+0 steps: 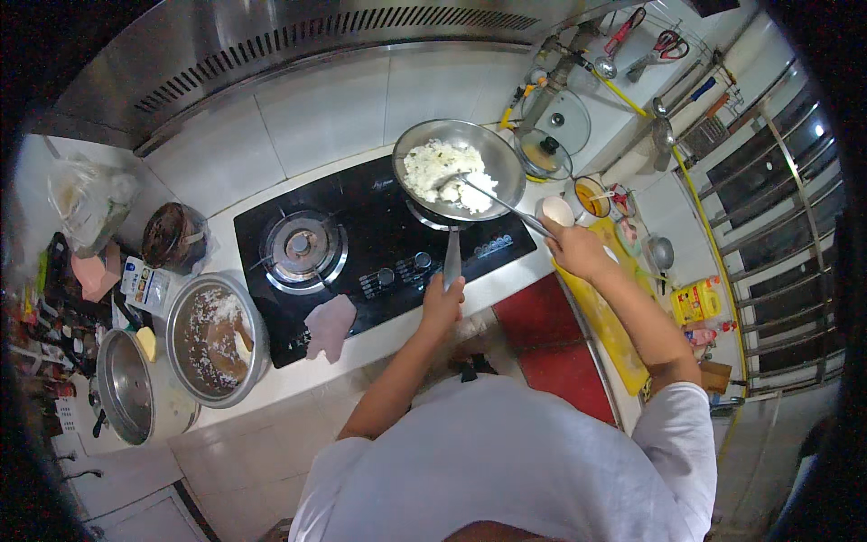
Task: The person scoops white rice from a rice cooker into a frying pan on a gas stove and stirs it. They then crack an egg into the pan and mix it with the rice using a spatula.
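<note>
My left hand (441, 303) grips the handle (452, 256) of a steel frying pan (506, 161) on the right burner of a black gas hob. White rice (443, 162) with a few green bits is heaped in the pan. In my right hand (576, 249) is a long-handled metal cooking utensil (501, 203), its head down in the rice and partly hidden there. The pan stands at the back right of the hob, tilted slightly in view. Whether a flame burns under it cannot be seen.
Left of the bare burner (303, 245) stand a metal bowl (177, 339) with rice grains stuck inside and a large pot (125, 386). A pinkish cloth (330, 326) lies over the hob's front edge. Rightward are a small bowl (557, 211), an enamel mug (588, 198) and a yellow board (613, 332).
</note>
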Action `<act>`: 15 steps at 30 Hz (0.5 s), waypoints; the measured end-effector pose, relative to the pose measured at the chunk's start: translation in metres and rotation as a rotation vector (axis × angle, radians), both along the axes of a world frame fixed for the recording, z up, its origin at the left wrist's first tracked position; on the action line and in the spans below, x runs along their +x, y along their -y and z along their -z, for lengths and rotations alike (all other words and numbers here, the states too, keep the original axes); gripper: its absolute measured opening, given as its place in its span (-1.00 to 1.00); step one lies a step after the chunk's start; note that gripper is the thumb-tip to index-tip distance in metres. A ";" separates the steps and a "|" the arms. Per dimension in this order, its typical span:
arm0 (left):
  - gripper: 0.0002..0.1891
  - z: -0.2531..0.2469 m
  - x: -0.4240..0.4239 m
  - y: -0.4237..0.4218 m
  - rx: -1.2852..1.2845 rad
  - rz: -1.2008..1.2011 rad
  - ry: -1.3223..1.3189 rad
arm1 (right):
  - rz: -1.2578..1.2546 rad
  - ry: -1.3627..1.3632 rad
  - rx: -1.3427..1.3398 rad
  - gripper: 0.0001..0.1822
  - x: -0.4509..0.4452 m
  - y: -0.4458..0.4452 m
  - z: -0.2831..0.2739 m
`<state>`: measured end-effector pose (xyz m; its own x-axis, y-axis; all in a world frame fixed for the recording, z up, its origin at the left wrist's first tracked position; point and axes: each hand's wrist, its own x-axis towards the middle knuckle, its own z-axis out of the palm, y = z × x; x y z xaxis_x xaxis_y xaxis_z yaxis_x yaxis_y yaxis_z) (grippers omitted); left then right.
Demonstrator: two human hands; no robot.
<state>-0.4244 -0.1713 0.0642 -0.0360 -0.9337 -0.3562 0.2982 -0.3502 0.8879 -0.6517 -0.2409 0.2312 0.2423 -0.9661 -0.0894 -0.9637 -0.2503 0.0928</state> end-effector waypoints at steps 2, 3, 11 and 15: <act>-0.68 0.001 0.005 0.003 -0.010 0.018 0.031 | -0.031 0.029 -0.042 -0.55 -0.014 0.012 0.015; -0.68 0.001 0.011 0.006 -0.013 0.015 0.048 | -0.080 0.049 -0.098 -0.57 -0.023 0.016 0.013; -0.81 -0.015 0.042 0.009 0.019 0.108 -0.009 | -0.123 0.281 -0.216 -0.66 -0.063 0.063 -0.017; -0.81 -0.026 0.023 0.007 0.104 0.087 0.030 | -0.003 0.406 -0.061 -0.67 -0.095 0.134 0.018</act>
